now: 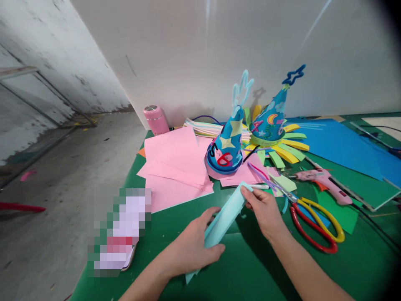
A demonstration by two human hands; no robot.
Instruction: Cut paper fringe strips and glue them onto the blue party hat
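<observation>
A bundle of light blue paper strips [226, 219] is held at a slant above the green table [244, 267]. My left hand [200, 242] wraps round its lower part, thumb in front and fingers behind. At its upper end my right hand [261, 207] pinches the strips between thumb and fingers. Beyond my hands stands a blue cone hat [230, 140] with a red 6 and a light blue wire shape on top. Behind it on the right, another cone hat [271, 119] has yellow and green paper strips around its base.
Pink paper sheets [173, 156] and a pixelated phone [125, 230] lie left. Scissors with red and yellow handles [294, 200] and a pink glue gun [326, 182] lie right. A pink container [156, 120] stands by the wall; blue sheets [341, 144] lie at back right.
</observation>
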